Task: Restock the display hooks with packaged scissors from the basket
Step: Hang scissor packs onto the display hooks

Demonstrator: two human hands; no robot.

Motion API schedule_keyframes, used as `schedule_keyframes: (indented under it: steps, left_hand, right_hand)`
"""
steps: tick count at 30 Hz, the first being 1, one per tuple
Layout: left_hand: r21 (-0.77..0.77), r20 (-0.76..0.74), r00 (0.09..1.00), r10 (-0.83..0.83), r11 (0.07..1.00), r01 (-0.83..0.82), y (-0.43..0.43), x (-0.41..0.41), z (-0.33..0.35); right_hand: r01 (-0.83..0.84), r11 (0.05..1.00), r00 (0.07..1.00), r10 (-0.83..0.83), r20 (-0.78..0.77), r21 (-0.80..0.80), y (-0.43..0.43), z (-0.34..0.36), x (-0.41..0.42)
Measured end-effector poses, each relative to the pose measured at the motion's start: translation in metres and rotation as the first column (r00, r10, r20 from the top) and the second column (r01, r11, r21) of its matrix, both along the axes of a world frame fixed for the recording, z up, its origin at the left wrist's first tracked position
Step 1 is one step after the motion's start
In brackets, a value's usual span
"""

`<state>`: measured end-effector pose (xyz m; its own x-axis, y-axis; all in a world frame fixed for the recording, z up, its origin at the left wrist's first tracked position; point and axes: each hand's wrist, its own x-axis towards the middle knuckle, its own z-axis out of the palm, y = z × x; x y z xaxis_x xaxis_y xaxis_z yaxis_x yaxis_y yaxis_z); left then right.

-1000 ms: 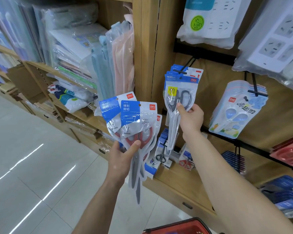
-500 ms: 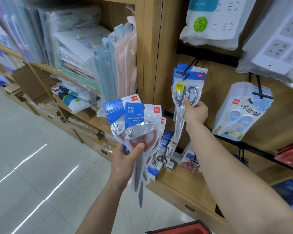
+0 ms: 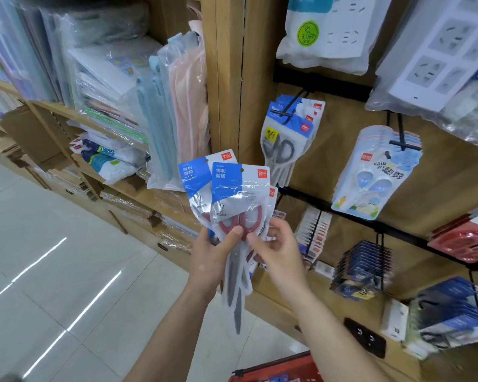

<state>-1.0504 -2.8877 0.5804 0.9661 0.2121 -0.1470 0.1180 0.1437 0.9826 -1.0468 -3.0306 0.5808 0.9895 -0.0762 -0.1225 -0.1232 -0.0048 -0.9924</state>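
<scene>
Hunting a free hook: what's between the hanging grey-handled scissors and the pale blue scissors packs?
Head view: only bare wooden backboard between grey-handled scissors and pale blue scissors packs; no hook.

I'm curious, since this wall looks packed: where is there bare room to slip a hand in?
Bare wooden panel shows between the hooked grey-handled scissors packs and the pale blue children's scissors packs, and again right of those. Crowded: the dark blue packs lower right, and the bagged white power strips above.
</scene>
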Motion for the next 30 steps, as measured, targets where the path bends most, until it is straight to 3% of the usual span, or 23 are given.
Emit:
schedule_keyframes:
  steps: [12, 20, 30]
  left_hand:
    - [0.023, -0.033, 0.998, -0.049, 0.998, 0.050, -0.026, -0.008, 0.004]
    - [-0.068, 0.003, 0.999, -0.034, 0.997, 0.034, -0.032, -0.013, 0.013]
    - [0.018, 0.036, 0.999, 0.011, 1.000, -0.012, -0.027, -0.005, 0.011]
  right_hand:
    - [0.153, 0.985, 0.988, -0.150, -0.042, 0.084, -0.011, -0.010, -0.012]
    - [0.122, 0.981, 0.992, -0.117, -0.041, 0.148, -0.017, -0.008, -0.019]
    - [0.109, 0.974, 0.992, -0.093, -0.091, 0.198, -0.021, -0.005, -0.018]
